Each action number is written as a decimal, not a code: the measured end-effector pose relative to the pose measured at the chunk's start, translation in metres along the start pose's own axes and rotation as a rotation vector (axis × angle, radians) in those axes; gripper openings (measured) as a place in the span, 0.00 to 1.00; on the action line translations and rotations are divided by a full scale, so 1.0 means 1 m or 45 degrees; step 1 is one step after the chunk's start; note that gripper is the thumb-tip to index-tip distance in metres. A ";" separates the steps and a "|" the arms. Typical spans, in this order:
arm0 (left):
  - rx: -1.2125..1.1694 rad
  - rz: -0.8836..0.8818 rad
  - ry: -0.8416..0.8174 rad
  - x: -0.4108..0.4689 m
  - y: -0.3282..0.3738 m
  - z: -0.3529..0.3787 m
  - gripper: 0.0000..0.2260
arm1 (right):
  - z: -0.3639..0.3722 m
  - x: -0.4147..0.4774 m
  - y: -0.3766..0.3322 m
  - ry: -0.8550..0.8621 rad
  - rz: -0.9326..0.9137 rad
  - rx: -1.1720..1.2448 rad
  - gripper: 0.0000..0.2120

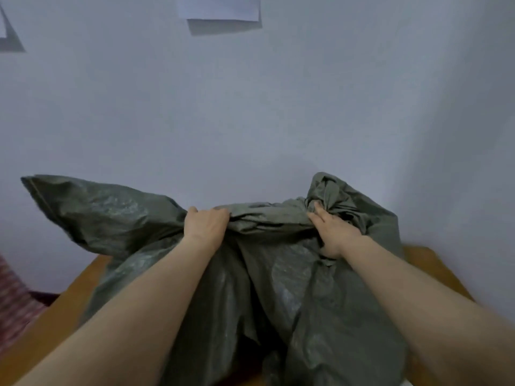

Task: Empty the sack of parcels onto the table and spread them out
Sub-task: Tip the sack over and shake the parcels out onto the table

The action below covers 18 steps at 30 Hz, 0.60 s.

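1. Grey-green sack point(267, 288) stands on the wooden table point(55, 310), held up against the wall.
2. Left hand point(204, 227) and right hand point(333, 232) – fingers clamped in bunched fabric along its upper edge.
3. Step: upending. No parcels visible.
4. Next, likely – lift and shake, keeping both grips.

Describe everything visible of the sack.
The sack is grey-green, thin, crinkled plastic-like material with a slight sheen. It is held up over the table, its body draping down toward the viewer and a flat corner sticking out to the left. The left hand and right hand each grip bunched folds along its top. Its contents are hidden.
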<state>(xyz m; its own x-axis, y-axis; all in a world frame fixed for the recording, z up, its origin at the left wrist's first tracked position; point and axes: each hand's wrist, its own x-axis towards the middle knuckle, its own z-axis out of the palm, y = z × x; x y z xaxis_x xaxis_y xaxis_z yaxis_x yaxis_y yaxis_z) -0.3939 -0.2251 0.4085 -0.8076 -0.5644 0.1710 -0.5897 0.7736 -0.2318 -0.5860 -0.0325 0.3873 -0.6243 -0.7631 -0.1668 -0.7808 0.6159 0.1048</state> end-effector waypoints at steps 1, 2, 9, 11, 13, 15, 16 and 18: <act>-0.019 0.006 -0.002 0.002 0.001 0.002 0.14 | 0.000 0.003 0.001 0.000 0.007 0.031 0.39; -0.036 0.008 0.012 0.005 0.002 0.001 0.14 | -0.004 0.005 0.003 0.036 0.019 0.081 0.36; -0.102 -0.142 0.278 0.040 -0.013 -0.045 0.13 | -0.075 0.013 0.011 0.700 -0.080 0.138 0.27; -0.113 -0.183 0.287 0.042 -0.013 -0.047 0.12 | -0.080 0.011 0.010 0.686 -0.078 0.142 0.32; -0.114 -0.180 0.219 0.037 -0.008 -0.036 0.13 | -0.069 0.006 0.008 0.378 -0.014 0.165 0.40; -0.118 -0.149 0.134 0.028 0.001 -0.018 0.13 | -0.050 0.000 0.001 0.084 0.059 0.160 0.48; -0.122 -0.134 0.096 0.023 0.006 -0.011 0.13 | -0.042 -0.005 -0.004 0.024 0.078 0.160 0.50; -0.133 -0.119 0.048 0.018 0.012 -0.003 0.13 | -0.033 -0.016 -0.019 0.040 0.048 0.108 0.51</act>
<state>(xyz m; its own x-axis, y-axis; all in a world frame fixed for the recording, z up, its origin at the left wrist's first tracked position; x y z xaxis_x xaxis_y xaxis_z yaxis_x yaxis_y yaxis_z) -0.4151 -0.2253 0.4118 -0.7474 -0.6256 0.2236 -0.6574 0.7450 -0.1129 -0.5620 -0.0384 0.4201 -0.6546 -0.7442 -0.1332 -0.7530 0.6575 0.0267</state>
